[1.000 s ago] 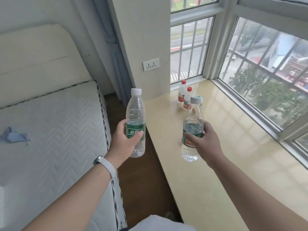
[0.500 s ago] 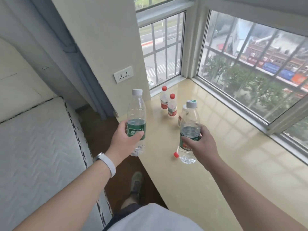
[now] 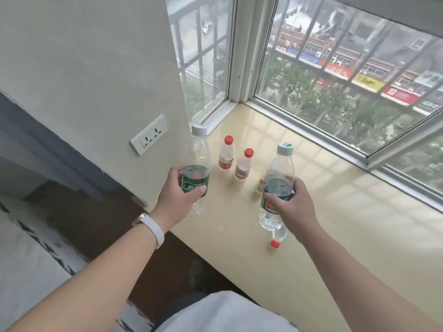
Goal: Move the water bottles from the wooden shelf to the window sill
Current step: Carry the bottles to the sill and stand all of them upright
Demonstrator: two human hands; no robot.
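My left hand (image 3: pixel 178 200) grips a clear water bottle (image 3: pixel 198 154) with a green label and white cap, held upright over the left end of the beige window sill (image 3: pixel 335 224). My right hand (image 3: pixel 293 207) grips a second green-labelled bottle (image 3: pixel 280 173), also upright above the sill. Two small red-capped bottles (image 3: pixel 226 153) (image 3: pixel 244 164) stand on the sill just beyond. A third red-capped bottle (image 3: pixel 278 237) lies on its side below my right hand. Behind the right bottle another small bottle (image 3: pixel 260 185) is mostly hidden.
A wall (image 3: pixel 96 68) with a power socket (image 3: pixel 149 134) rises left of the sill. Window glass and frame (image 3: pixel 242 56) bound the sill at the back and right. A white mattress (image 3: pixel 28 271) lies at the lower left, with dark wooden floor (image 3: pixel 100 226) between it and the sill.
Both hands have carried their bottles forward over the sill, closer to the small red-capped bottles. The view has swung right and down, away from the bed.
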